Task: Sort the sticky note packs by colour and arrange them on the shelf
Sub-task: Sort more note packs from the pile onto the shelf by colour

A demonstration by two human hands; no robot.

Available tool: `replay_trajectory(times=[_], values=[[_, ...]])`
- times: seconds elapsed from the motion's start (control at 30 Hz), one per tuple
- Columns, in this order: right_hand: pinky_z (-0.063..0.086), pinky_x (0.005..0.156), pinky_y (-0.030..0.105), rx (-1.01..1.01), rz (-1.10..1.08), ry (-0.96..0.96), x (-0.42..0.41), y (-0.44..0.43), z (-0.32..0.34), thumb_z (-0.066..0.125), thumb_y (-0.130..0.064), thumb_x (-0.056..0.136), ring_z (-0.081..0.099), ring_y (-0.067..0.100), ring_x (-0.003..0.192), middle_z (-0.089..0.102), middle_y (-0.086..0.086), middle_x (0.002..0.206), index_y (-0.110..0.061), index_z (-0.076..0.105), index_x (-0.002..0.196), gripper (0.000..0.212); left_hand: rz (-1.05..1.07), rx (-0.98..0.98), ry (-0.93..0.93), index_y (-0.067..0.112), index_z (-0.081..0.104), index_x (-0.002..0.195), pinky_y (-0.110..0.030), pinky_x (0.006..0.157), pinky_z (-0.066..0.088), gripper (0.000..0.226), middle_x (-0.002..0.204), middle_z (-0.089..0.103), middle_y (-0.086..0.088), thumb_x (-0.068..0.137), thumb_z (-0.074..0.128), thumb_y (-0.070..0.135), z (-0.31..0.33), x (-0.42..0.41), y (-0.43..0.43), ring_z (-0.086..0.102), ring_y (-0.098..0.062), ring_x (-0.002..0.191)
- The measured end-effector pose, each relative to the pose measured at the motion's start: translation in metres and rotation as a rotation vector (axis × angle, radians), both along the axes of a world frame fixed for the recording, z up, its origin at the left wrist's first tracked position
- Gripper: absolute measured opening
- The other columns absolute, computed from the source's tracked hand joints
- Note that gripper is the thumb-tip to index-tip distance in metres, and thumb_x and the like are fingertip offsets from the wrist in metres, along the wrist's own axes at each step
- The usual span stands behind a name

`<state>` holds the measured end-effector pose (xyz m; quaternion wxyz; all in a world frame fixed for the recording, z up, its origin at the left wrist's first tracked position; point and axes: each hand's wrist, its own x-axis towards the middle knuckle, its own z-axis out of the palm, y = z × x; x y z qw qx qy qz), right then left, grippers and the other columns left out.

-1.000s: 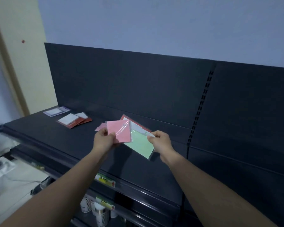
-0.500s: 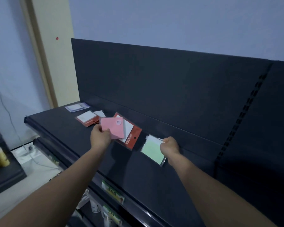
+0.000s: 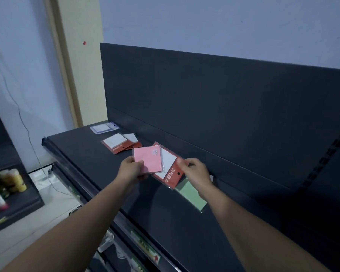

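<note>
Half a second ago the right hand (image 3: 196, 172) was on the green pack (image 3: 192, 195), putting it down. Now that hand has let go of it and moved to the red-backed pack (image 3: 170, 167), with its thumb and fingers pinched on the red card end. The green pack now lies flat on the shelf (image 3: 90, 152) near the back edge, partly under the right wrist. The low end of the red-backed pack covers one corner of it. The left hand (image 3: 132, 169) held the pink pack (image 3: 147, 161) before and still does, with the thumb on top and the fingers curled under its near corner. The pink pack lies over one side of the red-backed pack. I cannot tell if the red-backed pack touches the shelf. The red card has white Chinese writing beside a small black hole, but it is too blurry to read for sure. The pink pack has a small round pale sticker (image 3: 155, 153) in one corner, and its print is too tiny to read. A pale blue pack (image 3: 104, 127) sits in the back left corner of the shelf. Two more red-backed packs (image 3: 116, 143) lie just beside it along the back edge. Green and yellow price tags (image 3: 145, 246) run along the front edge of the shelf below; one shows a red arrow.
</note>
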<state>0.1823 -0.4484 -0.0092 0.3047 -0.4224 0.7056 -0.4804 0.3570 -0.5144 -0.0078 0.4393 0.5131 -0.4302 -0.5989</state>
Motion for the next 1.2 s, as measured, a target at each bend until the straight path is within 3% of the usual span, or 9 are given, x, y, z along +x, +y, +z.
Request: replay_trajectory(times=[0.13,0.27,0.47,0.6,0.73,0.83,0.97,1.07,1.2], values=[[0.051,0.062,0.029,-0.021,-0.031,-0.040,0.012,-0.024,-0.001,0.066,-0.009,0.084,0.065,0.016,0.073,0.068,0.000,0.083,-0.022,0.057,0.082,0.016,-0.057,0.061,-0.001,0.003,0.046,0.119,-0.032,0.049,0.057,0.020,0.112,0.057,-0.018,0.099,0.041,0.002,0.001,0.003,-0.021,0.061,-0.028,0.080],[0.046,0.064,0.026,-0.128,-0.269,0.107,0.017,-0.046,0.009,0.061,-0.012,0.088,0.064,0.018,0.080,0.066,-0.005,0.086,-0.022,0.054,0.081,0.014,-0.082,0.102,-0.168,0.005,0.045,0.117,-0.039,0.047,0.057,0.020,0.117,0.054,-0.019,0.097,0.042,0.001,-0.011,0.012,-0.054,0.061,-0.036,0.089],[0.054,0.075,0.031,-0.157,-0.371,0.099,0.036,-0.083,0.012,0.063,-0.014,0.087,0.066,0.017,0.084,0.069,-0.005,0.089,-0.024,0.057,0.084,0.012,-0.350,0.071,-0.352,-0.003,0.047,0.121,-0.034,0.047,0.057,0.026,0.104,0.061,-0.024,0.096,0.049,0.006,-0.028,0.027,-0.094,0.065,-0.031,0.064],[0.058,0.078,0.038,-0.137,-0.348,0.021,0.053,-0.113,0.008,0.065,-0.009,0.084,0.069,0.019,0.083,0.071,-0.002,0.088,-0.025,0.057,0.078,0.018,-0.625,-0.068,-0.540,0.008,0.051,0.123,-0.029,0.064,0.055,0.036,0.115,0.062,-0.014,0.091,0.063,0.018,-0.028,0.039,-0.116,0.064,-0.024,0.084],[0.059,0.076,0.048,-0.079,-0.250,-0.051,0.080,-0.146,0.004,0.066,-0.008,0.084,0.071,0.024,0.082,0.072,0.004,0.089,-0.023,0.059,0.081,0.016,-0.486,-0.300,-0.671,0.018,0.050,0.130,-0.040,0.100,0.045,0.047,0.128,0.060,-0.004,0.086,0.065,0.027,-0.021,0.068,-0.150,0.057,-0.024,0.112],[0.057,0.069,0.040,-0.048,-0.157,-0.097,0.106,-0.166,0.006,0.062,-0.004,0.088,0.071,0.028,0.085,0.071,0.010,0.094,-0.021,0.056,0.085,0.018,-0.367,-0.205,-0.440,0.011,0.042,0.137,-0.038,0.088,0.052,0.054,0.115,0.064,-0.009,0.089,0.064,0.022,-0.013,0.094,-0.172,0.063,-0.025,0.100],[0.046,0.056,0.026,-0.019,-0.114,-0.110,0.134,-0.195,0.000,0.062,-0.004,0.087,0.068,0.026,0.090,0.067,0.009,0.104,-0.020,0.054,0.106,0.026,-0.288,-0.187,-0.415,0.004,0.058,0.114,-0.032,0.059,0.051,0.025,0.077,0.068,-0.009,0.091,0.062,0.012,-0.014,0.123,-0.198,0.062,-0.014,0.056],[0.053,0.062,0.032,0.030,-0.124,-0.088,0.150,-0.216,-0.008,0.058,0.003,0.084,0.065,0.023,0.085,0.063,0.004,0.095,-0.020,0.048,0.118,0.043,-0.196,-0.198,-0.524,0.009,0.056,0.115,-0.034,0.067,0.050,0.029,0.101,0.067,-0.010,0.089,0.066,0.019,-0.021,0.139,-0.218,0.062,-0.021,0.075],[0.055,0.081,0.040,0.099,-0.059,0.020,0.167,-0.233,-0.022,0.050,0.006,0.080,0.066,0.026,0.094,0.066,0.002,0.095,-0.017,0.062,0.100,0.032,-0.329,-0.289,-0.894,0.018,0.051,0.124,-0.031,0.079,0.044,0.038,0.123,0.060,-0.004,0.090,0.061,0.033,-0.029,0.155,-0.233,0.057,-0.023,0.107]])
